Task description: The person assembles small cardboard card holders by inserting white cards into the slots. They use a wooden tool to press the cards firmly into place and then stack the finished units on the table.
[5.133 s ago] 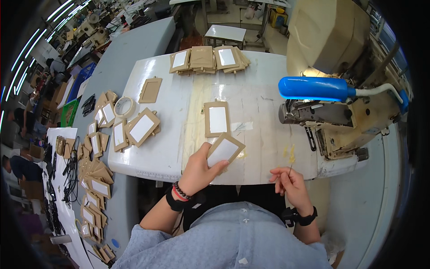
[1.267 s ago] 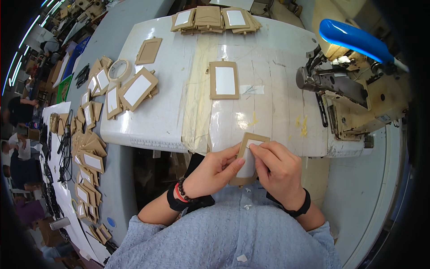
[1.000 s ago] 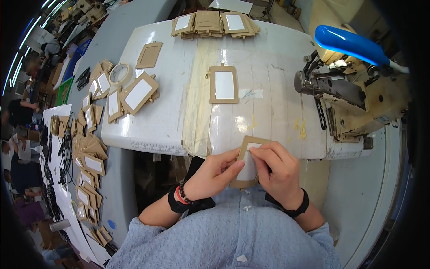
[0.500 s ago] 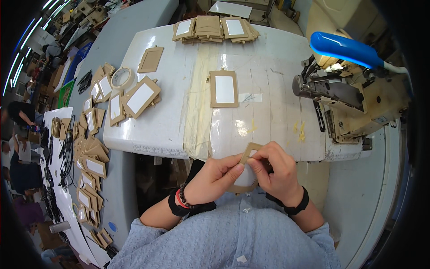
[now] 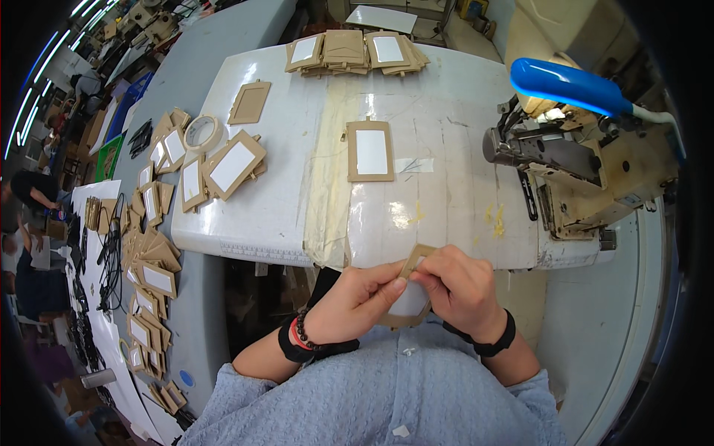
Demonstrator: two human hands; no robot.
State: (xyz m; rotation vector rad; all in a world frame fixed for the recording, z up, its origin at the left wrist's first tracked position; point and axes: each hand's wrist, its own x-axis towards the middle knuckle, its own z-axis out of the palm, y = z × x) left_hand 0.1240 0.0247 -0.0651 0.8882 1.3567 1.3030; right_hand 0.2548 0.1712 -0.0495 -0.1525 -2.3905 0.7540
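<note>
Close to my body, off the table's near edge, I hold a tan badge holder with a white window, tilted between both hands. My left hand pinches its left edge between thumb and fingers. On the other side my right hand is closed on the holder, thumb and forefinger pressed at the window's upper part; the other fingers curl and hide that edge. Another tan badge holder with a white window lies flat on the table beyond my hands, with a small metal clip at its top.
A sewing machine with a blue-covered lamp stands at the right. Stacked holders lie at the far edge. A tape roll sits among holders at the left; many more holders cover the grey side surface. People work at far left.
Both hands and the badge holder have shifted slightly, the right hand a little lower. The grip looks the same, and the things on the table have stayed put.
</note>
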